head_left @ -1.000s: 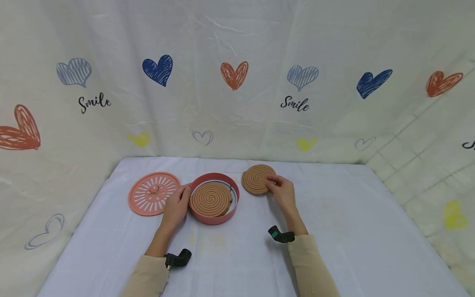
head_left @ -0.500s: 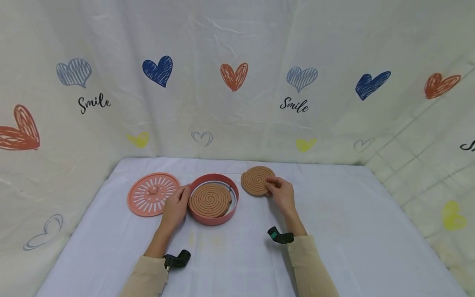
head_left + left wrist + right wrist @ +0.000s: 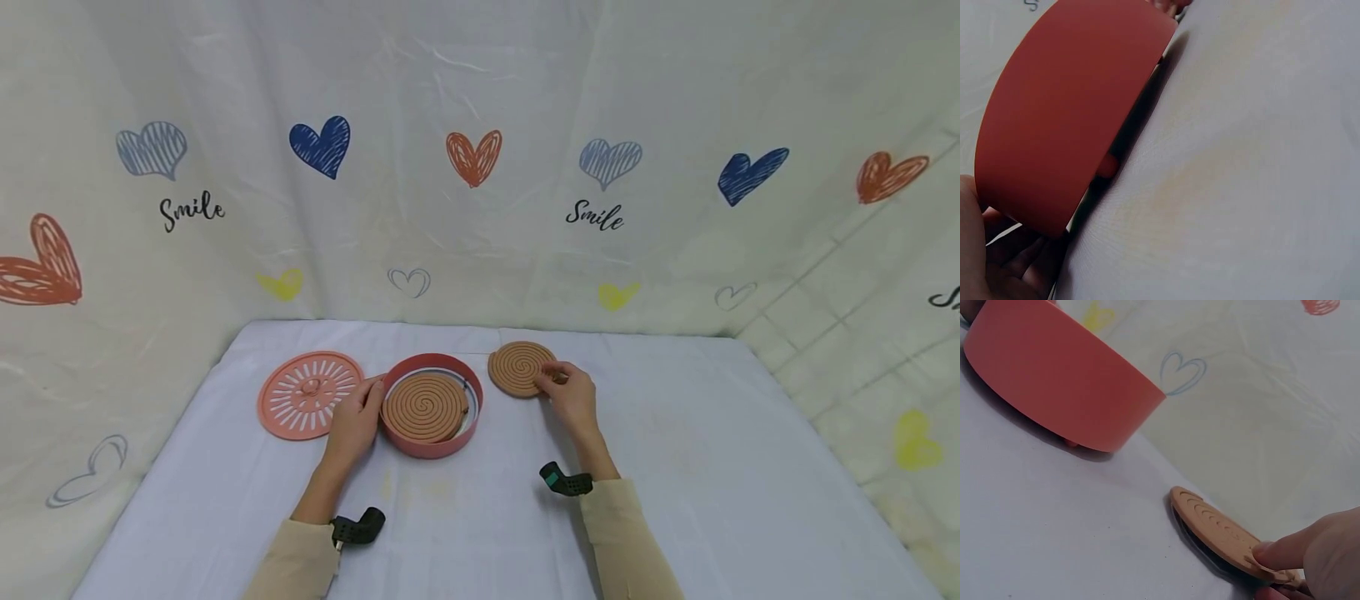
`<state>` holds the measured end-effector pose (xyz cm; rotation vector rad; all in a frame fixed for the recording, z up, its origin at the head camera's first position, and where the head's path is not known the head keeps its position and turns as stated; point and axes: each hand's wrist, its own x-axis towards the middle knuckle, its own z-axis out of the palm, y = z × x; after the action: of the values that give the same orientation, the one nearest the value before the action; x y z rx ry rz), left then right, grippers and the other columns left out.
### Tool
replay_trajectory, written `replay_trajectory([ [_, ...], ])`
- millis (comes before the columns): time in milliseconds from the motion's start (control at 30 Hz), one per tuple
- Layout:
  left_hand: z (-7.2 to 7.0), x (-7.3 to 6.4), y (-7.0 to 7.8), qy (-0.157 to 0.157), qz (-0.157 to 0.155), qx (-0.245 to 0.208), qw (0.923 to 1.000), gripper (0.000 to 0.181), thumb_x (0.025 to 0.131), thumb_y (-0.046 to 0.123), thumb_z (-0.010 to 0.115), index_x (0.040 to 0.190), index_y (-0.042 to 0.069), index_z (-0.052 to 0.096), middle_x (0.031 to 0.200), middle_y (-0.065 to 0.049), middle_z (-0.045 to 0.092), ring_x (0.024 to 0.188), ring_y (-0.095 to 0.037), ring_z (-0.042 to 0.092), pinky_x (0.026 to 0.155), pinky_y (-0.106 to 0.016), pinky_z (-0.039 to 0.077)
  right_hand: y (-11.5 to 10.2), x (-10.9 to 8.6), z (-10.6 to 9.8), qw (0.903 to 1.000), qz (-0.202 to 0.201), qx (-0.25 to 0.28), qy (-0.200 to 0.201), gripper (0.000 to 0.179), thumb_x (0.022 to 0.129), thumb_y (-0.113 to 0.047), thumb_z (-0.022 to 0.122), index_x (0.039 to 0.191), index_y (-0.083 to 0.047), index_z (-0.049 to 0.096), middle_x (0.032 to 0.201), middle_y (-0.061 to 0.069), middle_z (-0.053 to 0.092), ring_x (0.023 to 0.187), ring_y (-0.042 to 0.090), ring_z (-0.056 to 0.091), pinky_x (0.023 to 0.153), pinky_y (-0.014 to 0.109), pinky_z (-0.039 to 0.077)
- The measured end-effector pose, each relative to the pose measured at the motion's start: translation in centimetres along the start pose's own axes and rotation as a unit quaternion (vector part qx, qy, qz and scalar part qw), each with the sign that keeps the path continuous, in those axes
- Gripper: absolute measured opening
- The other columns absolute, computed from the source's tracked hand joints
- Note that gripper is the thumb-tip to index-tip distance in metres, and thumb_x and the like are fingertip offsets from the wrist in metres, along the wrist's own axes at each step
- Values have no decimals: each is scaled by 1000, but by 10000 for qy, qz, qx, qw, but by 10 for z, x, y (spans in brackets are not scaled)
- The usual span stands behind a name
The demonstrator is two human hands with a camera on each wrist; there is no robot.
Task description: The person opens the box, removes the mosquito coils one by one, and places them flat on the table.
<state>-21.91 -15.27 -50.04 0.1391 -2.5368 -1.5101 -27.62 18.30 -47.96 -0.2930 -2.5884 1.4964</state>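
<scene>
My left hand grips the left side of a round red mosquito coil holder, its thumb at the rim and fingers around the side. Inside the holder lies a brown spiral mosquito coil over a pale base. To the right of the holder, my right hand pinches a second mosquito coil by its right edge. In the right wrist view the thumb presses on top of this coil, with a fingertip below it. The coil is close over the white cloth, a dark shadow under it.
A slotted coral-pink lid with a small knob lies left of the holder, partly behind my left hand. White cloth covers the table. A patterned curtain hangs behind the table's far edge.
The right hand has lowered the pinched coil slightly, and the coil now looks flatter. The left hand keeps its grip on the holder. The whole head view has shifted a little.
</scene>
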Motion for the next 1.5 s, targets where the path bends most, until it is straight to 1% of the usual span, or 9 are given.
replay_trajectory([
  [167, -1, 0, -1, 1, -10, 9, 10000, 49, 106, 45, 42, 136, 12, 62, 134, -12, 66, 132, -27, 58, 111, -50, 46, 1, 0, 2, 9992, -196, -360, 6, 30, 90, -15, 74, 117, -3, 69, 107, 15, 70, 93, 23, 61, 67, 22, 45],
  [300, -2, 0, -1, -7, 34, 19, 10000, 49, 106, 44, 42, 136, 11, 61, 135, -12, 66, 132, -28, 58, 111, -51, 46, 2, 1, 2, 9980, -315, -552, -12, 32, 89, -13, 73, 119, -1, 69, 107, 17, 70, 96, 27, 61, 78, 33, 49],
  [400, -2, 0, 0, -2, 83, 20, 10000, 48, 106, 43, 42, 136, 10, 62, 134, -12, 66, 132, -28, 58, 110, -50, 46, 3, 3, 1, 9970, -431, -645, -72, 36, 88, -11, 73, 121, 3, 68, 118, 22, 68, 110, 32, 62, 94, 44, 51],
  [500, -2, 0, 0, -4, 107, 0, 9999, 48, 107, 43, 42, 136, 10, 62, 134, -12, 66, 132, -28, 58, 110, -50, 46, 3, 4, 0, 9956, -527, -761, -171, 39, 88, -9, 73, 123, 7, 66, 132, 27, 60, 127, 39, 55, 109, 53, 44],
  [600, -2, 0, 0, -13, 102, -16, 9999, 48, 106, 44, 42, 136, 11, 61, 134, -12, 66, 132, -28, 58, 110, -51, 46, 3, 5, 1, 9943, -543, -890, -224, 40, 89, -9, 73, 124, 9, 65, 140, 29, 55, 136, 42, 48, 115, 54, 38],
  [700, -2, 1, 0, -23, 76, -10, 10000, 49, 106, 44, 41, 136, 11, 61, 135, -12, 66, 132, -28, 58, 110, -51, 46, 3, 5, 1, 9934, -538, -990, -215, 40, 89, -9, 73, 124, 8, 65, 140, 29, 54, 136, 43, 47, 115, 55, 38],
  [967, -1, 1, 2, -77, 26, 1, 10000, 50, 106, 46, 40, 137, 11, 60, 136, -12, 65, 133, -28, 57, 111, -51, 46, 2, 4, 0, 9910, -628, -1168, -164, 38, 88, -9, 73, 122, 8, 66, 135, 29, 58, 128, 42, 53, 110, 54, 43],
  [1267, -1, 1, 3, -68, 17, 0, 10000, 51, 106, 46, 40, 137, 11, 60, 136, -12, 65, 133, -28, 56, 111, -50, 45, 0, 3, -3, 9895, -688, -1263, -150, 38, 89, -9, 72, 122, 8, 66, 135, 29, 58, 128, 42, 53, 110, 55, 42],
  [1500, -1, 0, 2, -46, 15, 33, 10000, 51, 106, 46, 41, 137, 11, 61, 136, -12, 65, 134, -28, 56, 112, -50, 44, -5, 1, -2, 9926, -455, -1124, -70, 47, 91, -13, 71, 133, 6, 58, 134, 28, 57, 120, 39, 57, 97, 50, 51],
])
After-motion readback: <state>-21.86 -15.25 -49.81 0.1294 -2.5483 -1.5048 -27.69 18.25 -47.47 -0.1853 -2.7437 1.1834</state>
